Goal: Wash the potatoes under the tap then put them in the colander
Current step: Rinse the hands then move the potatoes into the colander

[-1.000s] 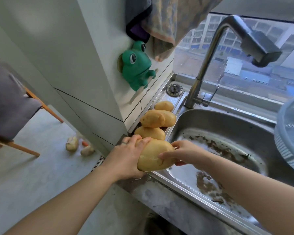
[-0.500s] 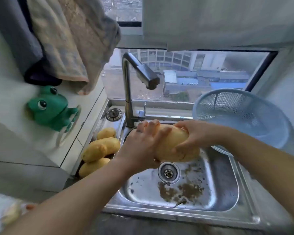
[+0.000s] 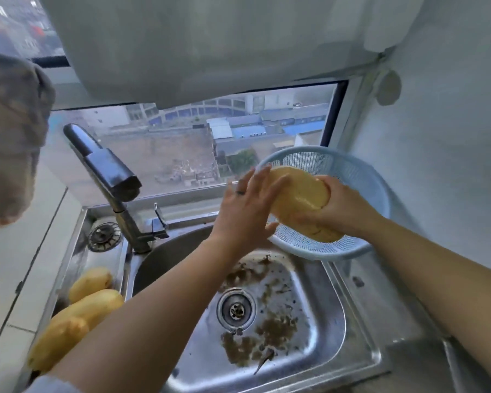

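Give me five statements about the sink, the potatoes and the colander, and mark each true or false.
1. Both hands, left and right, touch one potato. True.
2. That potato is under the tap. False: it is over the blue colander.
3. Water runs from the tap. False: none shows.
4. Other potatoes lie left of the sink. True.
5. The sink bottom is clean. False: brown dirt lies around the drain.
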Motion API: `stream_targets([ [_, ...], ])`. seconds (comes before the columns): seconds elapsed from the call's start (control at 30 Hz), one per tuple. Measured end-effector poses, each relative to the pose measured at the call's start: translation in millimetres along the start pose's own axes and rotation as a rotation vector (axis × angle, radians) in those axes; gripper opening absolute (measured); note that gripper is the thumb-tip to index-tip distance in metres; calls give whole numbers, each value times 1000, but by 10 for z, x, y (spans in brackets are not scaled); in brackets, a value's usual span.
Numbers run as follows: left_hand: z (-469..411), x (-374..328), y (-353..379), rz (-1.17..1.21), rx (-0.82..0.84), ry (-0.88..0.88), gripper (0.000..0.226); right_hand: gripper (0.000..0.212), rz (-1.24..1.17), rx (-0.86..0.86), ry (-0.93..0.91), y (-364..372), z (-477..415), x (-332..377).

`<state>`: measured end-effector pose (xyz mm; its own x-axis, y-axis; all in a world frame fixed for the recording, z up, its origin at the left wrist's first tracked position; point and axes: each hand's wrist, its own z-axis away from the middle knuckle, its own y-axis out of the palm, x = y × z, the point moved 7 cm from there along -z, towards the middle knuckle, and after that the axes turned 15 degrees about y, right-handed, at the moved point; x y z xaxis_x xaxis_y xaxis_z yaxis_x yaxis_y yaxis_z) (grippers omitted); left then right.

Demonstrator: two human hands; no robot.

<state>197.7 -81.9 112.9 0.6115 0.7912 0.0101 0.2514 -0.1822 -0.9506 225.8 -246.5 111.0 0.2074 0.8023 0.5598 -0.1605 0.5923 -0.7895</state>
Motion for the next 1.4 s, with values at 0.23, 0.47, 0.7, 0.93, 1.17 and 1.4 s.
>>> stream_targets([
  [0.23,232,340,666,666,76,-570,74,90,-24,-29,301,163,-678,-559],
  [0.47,134,351,947,750,104,-556,40,95,23,-7,412,404,-1027,-709],
  [0.7,163,377,1002,772,91,-535,39,101,440,-160,210,444,-965,-547],
  [0.93,152,371,990,759,93,-527,39,102,799,-24,63,736,-963,-401],
  [1.17,154,385,985,763,92,-533,43,100,846,-125,13,595,-1121,-376],
  [1.4,157,380,977,777,73,-530,47,91,818,-147,81,342,-1257,-407],
])
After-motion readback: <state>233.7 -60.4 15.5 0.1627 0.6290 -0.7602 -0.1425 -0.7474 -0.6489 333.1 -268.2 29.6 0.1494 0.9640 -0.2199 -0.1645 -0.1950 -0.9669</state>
